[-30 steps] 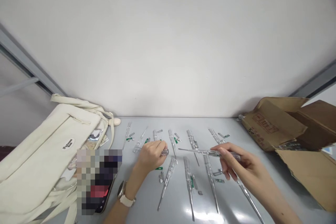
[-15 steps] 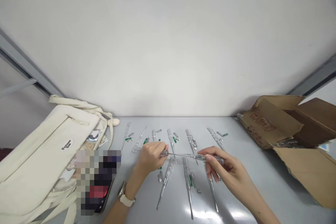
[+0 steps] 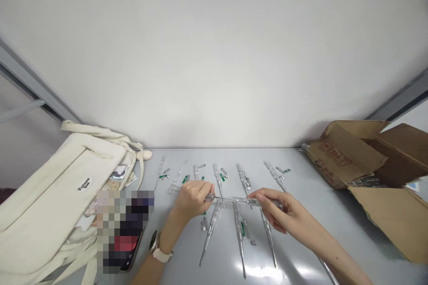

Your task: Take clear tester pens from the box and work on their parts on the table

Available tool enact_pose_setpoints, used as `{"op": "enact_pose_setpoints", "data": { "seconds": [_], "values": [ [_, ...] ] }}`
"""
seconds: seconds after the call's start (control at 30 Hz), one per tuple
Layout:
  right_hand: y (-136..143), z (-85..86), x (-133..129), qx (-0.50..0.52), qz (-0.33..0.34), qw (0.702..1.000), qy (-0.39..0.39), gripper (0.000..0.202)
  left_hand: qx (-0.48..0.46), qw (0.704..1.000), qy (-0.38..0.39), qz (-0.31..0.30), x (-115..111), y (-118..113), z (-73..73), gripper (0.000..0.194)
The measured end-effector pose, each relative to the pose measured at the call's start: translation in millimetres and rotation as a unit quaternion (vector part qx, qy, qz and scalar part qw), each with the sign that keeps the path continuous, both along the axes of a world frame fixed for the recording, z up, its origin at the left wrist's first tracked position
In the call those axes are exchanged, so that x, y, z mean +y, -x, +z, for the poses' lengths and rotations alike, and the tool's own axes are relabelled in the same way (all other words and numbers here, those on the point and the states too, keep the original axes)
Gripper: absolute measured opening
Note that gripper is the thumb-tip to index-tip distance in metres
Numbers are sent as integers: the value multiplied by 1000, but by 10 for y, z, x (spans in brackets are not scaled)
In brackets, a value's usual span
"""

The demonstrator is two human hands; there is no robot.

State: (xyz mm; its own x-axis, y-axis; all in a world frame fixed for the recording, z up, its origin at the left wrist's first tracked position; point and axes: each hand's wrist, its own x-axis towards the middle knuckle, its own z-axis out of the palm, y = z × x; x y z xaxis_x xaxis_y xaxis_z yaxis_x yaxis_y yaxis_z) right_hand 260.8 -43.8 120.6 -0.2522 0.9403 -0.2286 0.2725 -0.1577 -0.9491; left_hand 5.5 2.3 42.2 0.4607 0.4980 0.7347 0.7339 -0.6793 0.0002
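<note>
My left hand [image 3: 194, 198] is closed around a clear screwdriver part [image 3: 210, 197], whose end shows at the thumb. Pinched between the fingers of my right hand [image 3: 276, 211] is a clear-handled screwdriver [image 3: 245, 201], held level with its thin shaft pointing left to the part in my left hand. Under and around both hands, several clear screwdrivers lie on the grey table, among them one in front [image 3: 240, 236] and one at the back right [image 3: 274, 174]. Small green strips [image 3: 222, 177] and metal pieces [image 3: 253, 242] lie beside them.
A cream bag [image 3: 63, 182] with straps fills the left side, with a phone [image 3: 133, 249], partly blurred out, in front of it. An open cardboard box [image 3: 337, 156] stands at the right, its flap [image 3: 394, 218] spread forward. Behind the table [image 3: 187, 254] rises a pale wall [image 3: 214, 62].
My right hand has shifted slightly, its fingers now more closed over the screwdriver handle. Its forearm has moved, showing a shaft at the lower right. My left hand has hardly moved.
</note>
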Motion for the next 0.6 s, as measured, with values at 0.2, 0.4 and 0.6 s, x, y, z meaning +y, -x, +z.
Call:
{"op": "enact_pose_setpoints", "data": {
  "seconds": [0.2, 0.4, 0.6],
  "values": [
    [-129, -5, 232, 37, 202, 958, 199, 42, 28, 999, -23, -6, -26, -71, -30, 31],
    [-82, -81, 332, 110, 289, 905, 291, 39, 17, 999, -29, -9, -49, -97, -24, 33],
    [-37, 10, 197, -64, 265, 956, 112, 42, 39, 999, -27, 4, -54, -99, -9, 34]
  ]
}}
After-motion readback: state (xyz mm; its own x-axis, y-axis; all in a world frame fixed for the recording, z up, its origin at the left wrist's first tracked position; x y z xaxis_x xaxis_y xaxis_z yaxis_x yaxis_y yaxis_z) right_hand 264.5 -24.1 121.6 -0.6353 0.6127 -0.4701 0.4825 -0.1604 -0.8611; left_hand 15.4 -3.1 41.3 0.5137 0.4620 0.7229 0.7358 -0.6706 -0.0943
